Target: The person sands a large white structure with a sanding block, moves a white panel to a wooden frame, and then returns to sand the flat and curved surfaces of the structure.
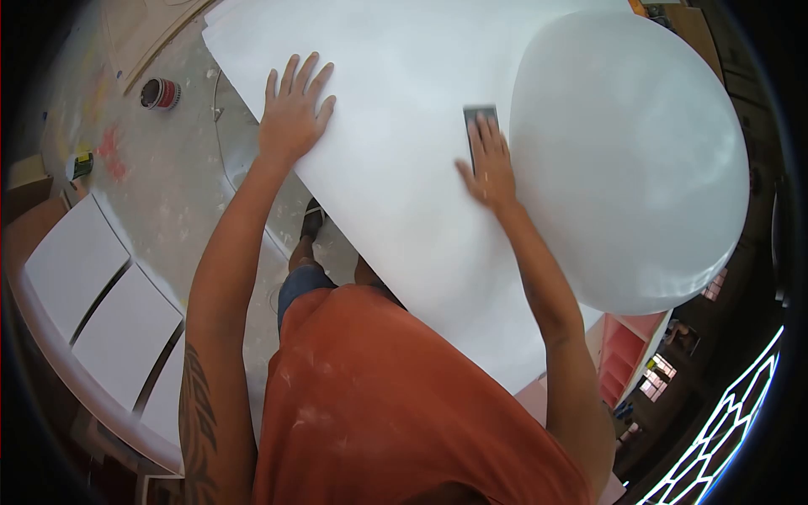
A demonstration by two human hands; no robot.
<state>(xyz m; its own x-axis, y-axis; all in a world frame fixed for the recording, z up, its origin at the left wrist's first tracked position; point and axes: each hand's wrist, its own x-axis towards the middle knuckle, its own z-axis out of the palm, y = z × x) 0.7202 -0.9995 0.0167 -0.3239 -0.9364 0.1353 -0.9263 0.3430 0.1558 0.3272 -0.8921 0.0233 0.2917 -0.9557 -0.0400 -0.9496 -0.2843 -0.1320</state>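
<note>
A broad white panel (pixel 387 168) stretches out in front of me. My left hand (pixel 295 114) lies flat on it near its left edge, fingers spread, holding nothing. Farther right, my right hand (pixel 491 164) presses a dark grey sanding block (pixel 481 111) onto the white surface. Its fingers lie along the block, with the thumb out to the left, and the hand is slightly blurred. Just right of that hand rises a large, rounded, glossy white form (pixel 631 160). The block's underside is hidden against the panel.
A paint can (pixel 160 93) stands on the stained floor (pixel 181 168) at left, with a smaller can (pixel 80 165) nearer me. White panels (pixel 126 320) lie side by side at lower left. Pink shelving (pixel 627 349) is at lower right, near bright hexagonal lights (pixel 724 429).
</note>
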